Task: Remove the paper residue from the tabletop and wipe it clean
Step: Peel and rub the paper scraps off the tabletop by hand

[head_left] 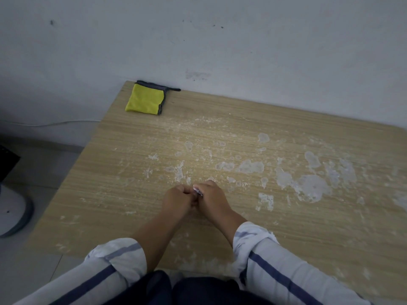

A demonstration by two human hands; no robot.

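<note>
White paper residue [310, 186] is stuck in patches and flecks across the middle and right of the wooden tabletop [123, 172]. My left hand [176, 200] and my right hand [211, 198] are together near the table's middle, fingers curled. A small white scrap of paper [197, 191] shows between them, pinched by my right hand; my left fingers curl toward it, and whether they grip it is hidden. A folded yellow cloth [145, 100] with a grey edge lies at the far left corner, well away from both hands.
The table stands against a pale wall [220, 40]. Left of the table is grey floor with a white cable [55, 123], a dark object [6, 161] and a grey round base [15, 214] at the frame's left edge.
</note>
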